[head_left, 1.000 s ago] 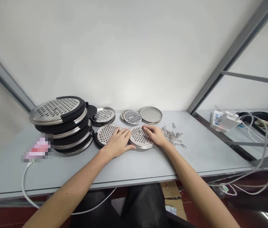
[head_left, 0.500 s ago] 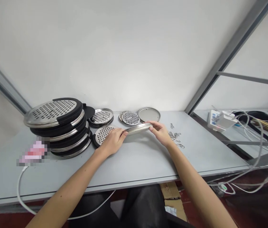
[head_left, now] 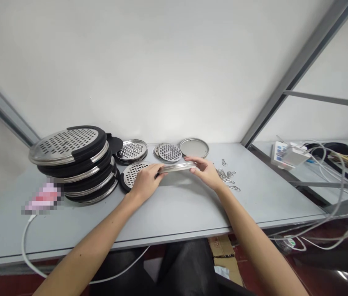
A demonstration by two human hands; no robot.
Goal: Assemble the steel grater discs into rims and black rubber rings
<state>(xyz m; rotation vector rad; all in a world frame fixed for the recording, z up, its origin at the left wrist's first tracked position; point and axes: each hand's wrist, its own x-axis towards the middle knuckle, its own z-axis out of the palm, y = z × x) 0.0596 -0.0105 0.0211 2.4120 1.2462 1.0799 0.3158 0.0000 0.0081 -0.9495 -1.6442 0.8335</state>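
Observation:
A round metal-rimmed disc (head_left: 178,167) is held nearly edge-on above the table, between my two hands. My left hand (head_left: 147,179) is closed on its left edge, and my right hand (head_left: 205,172) pinches its right edge. Just behind my left hand lies a perforated disc with a black rim (head_left: 131,174), partly covered by the hand. Behind the held disc are small grater plates (head_left: 170,152) and a plain round metal lid (head_left: 194,148). Several small metal clips (head_left: 227,176) lie to the right of my right hand.
A tall stack of black and silver graters (head_left: 72,164) stands at the left, beside a blurred pink item (head_left: 44,196) with a white cable. More round graters (head_left: 131,151) sit near the wall. At the right are a power strip (head_left: 281,156), loose cables and a metal frame post.
The held disc has tilted to lie more level, its right end slightly lower. Both hands keep hold of it and have barely moved.

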